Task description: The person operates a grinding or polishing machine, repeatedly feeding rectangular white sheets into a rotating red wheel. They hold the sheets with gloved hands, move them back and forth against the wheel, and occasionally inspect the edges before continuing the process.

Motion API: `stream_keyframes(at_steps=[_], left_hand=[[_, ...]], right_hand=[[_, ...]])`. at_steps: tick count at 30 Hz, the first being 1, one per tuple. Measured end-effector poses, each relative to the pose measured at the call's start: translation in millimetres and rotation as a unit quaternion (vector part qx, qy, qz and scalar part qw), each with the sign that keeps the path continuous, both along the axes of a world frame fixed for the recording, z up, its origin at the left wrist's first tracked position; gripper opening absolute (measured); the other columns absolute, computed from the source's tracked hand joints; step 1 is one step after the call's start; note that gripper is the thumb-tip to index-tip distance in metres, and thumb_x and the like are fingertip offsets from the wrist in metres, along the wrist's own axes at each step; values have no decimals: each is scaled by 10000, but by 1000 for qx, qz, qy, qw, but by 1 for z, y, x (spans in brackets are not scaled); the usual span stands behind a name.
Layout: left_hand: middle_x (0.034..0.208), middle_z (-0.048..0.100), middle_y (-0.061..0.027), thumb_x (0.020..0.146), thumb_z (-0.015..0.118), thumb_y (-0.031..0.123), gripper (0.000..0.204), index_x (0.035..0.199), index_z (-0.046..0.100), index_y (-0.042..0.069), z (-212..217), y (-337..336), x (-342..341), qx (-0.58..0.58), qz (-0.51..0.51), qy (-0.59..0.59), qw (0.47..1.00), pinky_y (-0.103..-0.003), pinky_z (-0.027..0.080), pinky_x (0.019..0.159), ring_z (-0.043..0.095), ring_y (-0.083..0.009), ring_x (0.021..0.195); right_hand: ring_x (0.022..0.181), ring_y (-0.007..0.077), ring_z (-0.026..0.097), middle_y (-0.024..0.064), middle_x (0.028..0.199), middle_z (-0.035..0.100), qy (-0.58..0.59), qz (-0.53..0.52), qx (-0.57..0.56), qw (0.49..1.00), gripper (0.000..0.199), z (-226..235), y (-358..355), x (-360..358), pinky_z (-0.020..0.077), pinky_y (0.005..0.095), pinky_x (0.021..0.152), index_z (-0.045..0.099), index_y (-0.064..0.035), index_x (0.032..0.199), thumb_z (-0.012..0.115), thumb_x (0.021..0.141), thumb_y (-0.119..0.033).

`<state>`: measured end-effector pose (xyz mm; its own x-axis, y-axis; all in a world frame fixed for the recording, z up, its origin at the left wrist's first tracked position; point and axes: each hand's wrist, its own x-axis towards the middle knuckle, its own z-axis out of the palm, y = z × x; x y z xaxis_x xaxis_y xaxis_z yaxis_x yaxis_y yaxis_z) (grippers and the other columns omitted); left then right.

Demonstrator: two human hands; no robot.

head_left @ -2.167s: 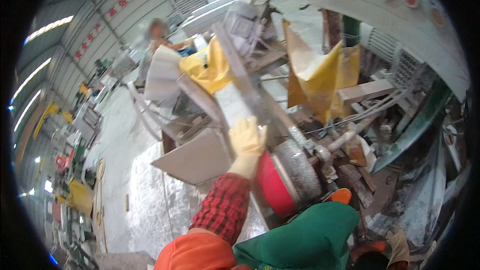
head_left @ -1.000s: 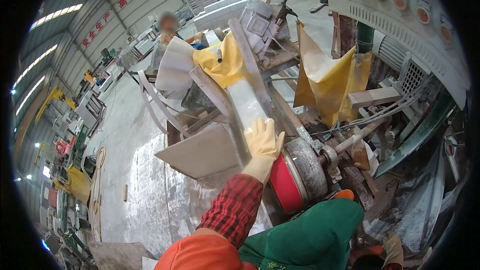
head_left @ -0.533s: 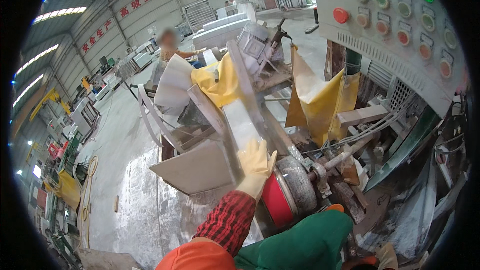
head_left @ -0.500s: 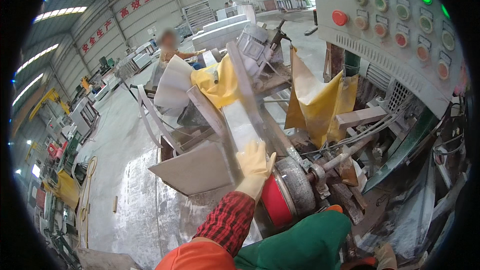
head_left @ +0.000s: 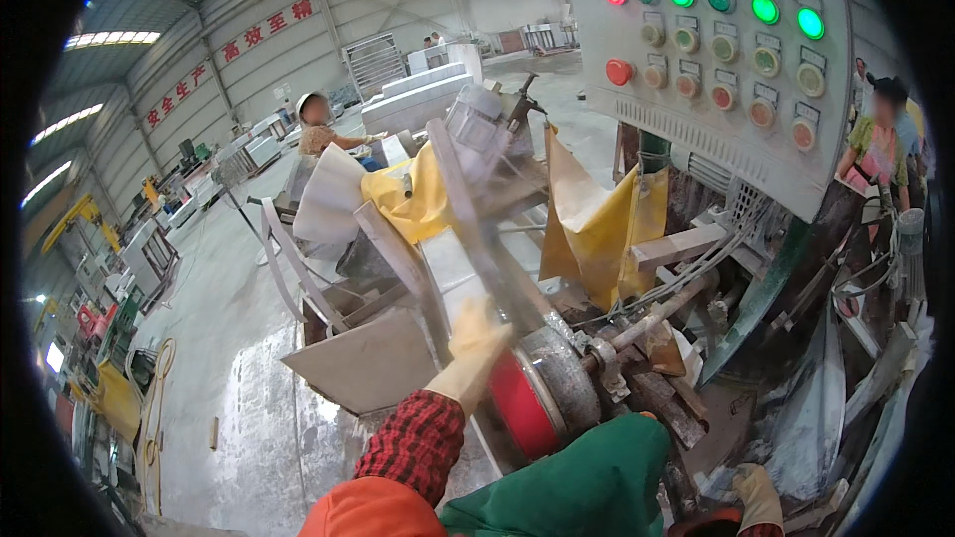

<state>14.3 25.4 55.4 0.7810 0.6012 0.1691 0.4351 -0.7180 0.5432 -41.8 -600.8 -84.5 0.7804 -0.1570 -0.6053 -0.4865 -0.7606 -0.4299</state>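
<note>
My left hand (head_left: 476, 340), in a cream rubber glove below a red-and-black checked sleeve, is over the near end of a narrow white stone strip (head_left: 450, 261). Its fingers are smeared by motion but look stretched out, and I see nothing held in them; whether they touch the stone is unclear. Just right of its wrist sits a red band (head_left: 524, 406) on a grey roller or pulley (head_left: 565, 378). My right hand (head_left: 758, 495), also in a cream glove, shows at the lower right edge, low beside dusty debris; its fingers are partly hidden.
A control panel (head_left: 731, 60) with lit buttons hangs at upper right. Yellow sheets (head_left: 423, 189), a motor (head_left: 476, 121) and bars surround the strip. A co-worker (head_left: 318, 129) is beyond its far end. People (head_left: 880, 144) stand at far right. A grey board (head_left: 353, 363) juts out left.
The view has swung right, so the machine sits further left and people appear at far right. My left hand, flat and spread earlier, is now blurred. More of my right hand shows.
</note>
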Motion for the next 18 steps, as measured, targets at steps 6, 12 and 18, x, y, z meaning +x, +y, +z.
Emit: stream_keyframes(at_steps=[6,12,18], left_hand=[[1408,599,-177,778,760,371,875,1523,453,29,25,40,-19,-284,-122,-52,950,-349,477,1037,587,-259,1264],[1415,606,-164,766,759,390,924,1581,413,123,90,-48,-8,-275,-347,99,891,-372,475,1041,585,-264,1275],[1421,609,-173,665,766,354,941,1537,471,160,116,-213,38,-150,-543,238,791,-359,446,1089,573,-300,1308]], right_hand=[[832,261,734,216,1078,742,-111,-60,177,976,480,6,8,2,608,377,751,500,38,1473,580,1043,-158],[920,242,734,197,1126,740,-187,-42,359,913,513,15,25,20,601,375,853,453,-21,1525,568,1076,-241],[936,250,727,203,1142,734,-172,-157,494,838,514,85,106,1,591,361,827,472,-32,1500,440,1119,-376]])
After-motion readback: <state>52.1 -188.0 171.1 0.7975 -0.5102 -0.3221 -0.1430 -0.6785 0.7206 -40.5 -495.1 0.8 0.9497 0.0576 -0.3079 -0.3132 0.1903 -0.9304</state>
